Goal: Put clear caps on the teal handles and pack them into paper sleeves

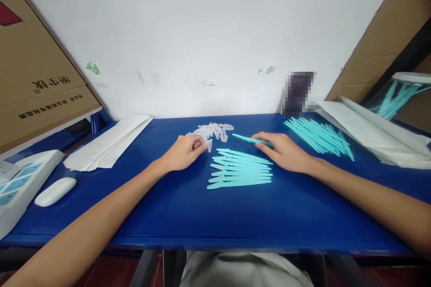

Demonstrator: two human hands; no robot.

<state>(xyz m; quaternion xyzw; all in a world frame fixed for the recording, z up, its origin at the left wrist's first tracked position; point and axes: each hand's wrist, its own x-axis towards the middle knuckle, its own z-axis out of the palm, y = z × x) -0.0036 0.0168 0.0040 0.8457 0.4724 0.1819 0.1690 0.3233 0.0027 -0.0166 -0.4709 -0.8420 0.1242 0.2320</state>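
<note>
My left hand [183,151] pinches a small translucent blade cap [206,142] between thumb and fingers. Beside it lies a loose pile of similar translucent caps [213,130]. In my right hand [286,150] is a teal eyebrow razor [249,138], its slim end pointing left toward the caps. Below both hands, several teal razors [242,172] lie side by side in a rough row, heads to the left. To the right of my right hand is a larger heap of teal razors [318,136].
White paper sheets [107,143] lie at the left, and more white sheets [363,134] at the right. A white mouse-shaped object [55,191] sits near a white tray [32,179]. Cardboard boxes [40,54] flank the blue table [202,219]. A clear container [400,94] holds teal razors.
</note>
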